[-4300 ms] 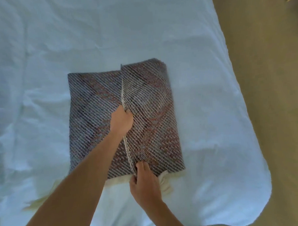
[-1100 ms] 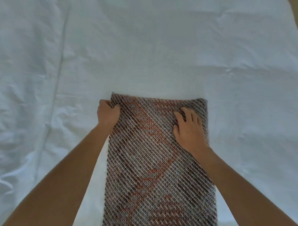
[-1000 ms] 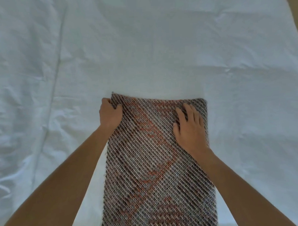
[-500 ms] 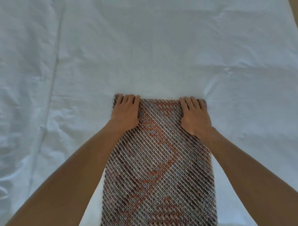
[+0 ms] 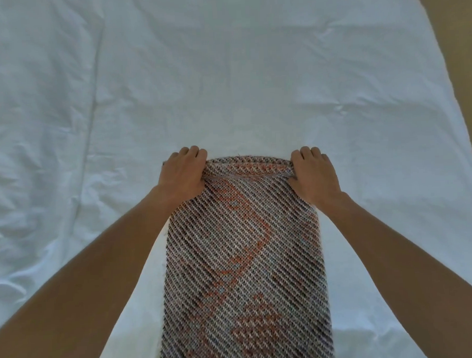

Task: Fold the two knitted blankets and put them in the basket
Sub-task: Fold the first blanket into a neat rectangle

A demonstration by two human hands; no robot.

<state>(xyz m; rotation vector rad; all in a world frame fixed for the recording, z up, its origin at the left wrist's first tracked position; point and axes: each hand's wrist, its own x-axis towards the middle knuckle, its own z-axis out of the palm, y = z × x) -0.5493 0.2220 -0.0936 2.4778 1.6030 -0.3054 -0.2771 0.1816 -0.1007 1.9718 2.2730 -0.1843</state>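
Knitted blanket, far corners in left hand, right hand; sheet beyond.

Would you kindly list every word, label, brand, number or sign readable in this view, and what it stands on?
None: no readable text shows anywhere. The grey-and-orange knitted blanket carries only its woven pattern, no visible tag; the white bed sheet is plain; the left hand and right hand gripping the blanket's far edge bear no writing.

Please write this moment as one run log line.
left grip: holds blanket far-left corner | right grip: holds far-right corner | blanket: narrow strip on sheet
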